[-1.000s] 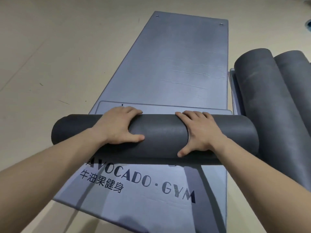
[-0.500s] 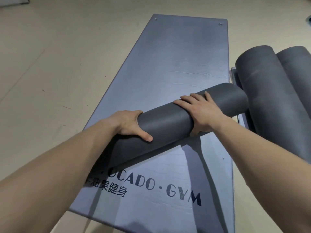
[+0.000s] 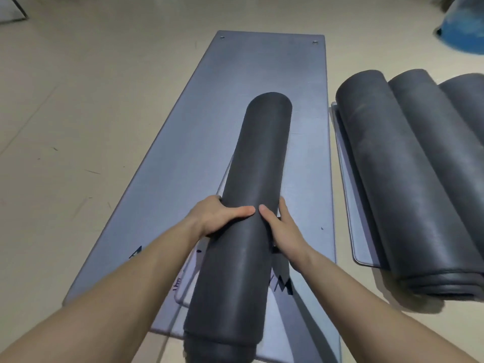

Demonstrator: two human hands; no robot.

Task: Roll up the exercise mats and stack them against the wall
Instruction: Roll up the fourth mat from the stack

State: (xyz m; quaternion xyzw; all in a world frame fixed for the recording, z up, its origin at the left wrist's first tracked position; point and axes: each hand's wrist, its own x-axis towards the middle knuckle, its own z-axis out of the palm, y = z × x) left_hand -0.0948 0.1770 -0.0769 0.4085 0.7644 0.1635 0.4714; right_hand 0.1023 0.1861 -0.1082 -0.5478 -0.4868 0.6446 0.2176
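The rolled mat (image 3: 262,153) lay lengthwise along the middle of the flat mat (image 3: 262,69), with its far end pointing away from the person and its near end overhanging the flat mat's near edge. Both hands gripped it about midway. The left hand (image 3: 220,218) was wrapped round its left flank with the fingers tucked underneath. The right hand (image 3: 282,231) mirrored it on the other flank, and the two thumbs nearly met on the crest. A pale loose flap (image 3: 188,279) stuck out from under the roll and rested on the flat mat; it looked like the roll's free tail.

To the right of the flat mat, apart from it, three finished rolls (image 3: 392,179) lay side by side, the nearest on a thin unrolled sheet (image 3: 348,205). Beyond the flat mat's far right corner sat a blurred blue object (image 3: 466,30). No wall was in view.

The main risk seemed to be the roll coming undone. The tail was not tucked in and both hands held only the middle, so lifting could let the flap peel away and the coil loosen. The long ends had no support and might sag or telescope outward. Swinging it to the right could knock its far end into the finished rolls. The flap might also drag on the flat mat, catch, and pull that mat askew.
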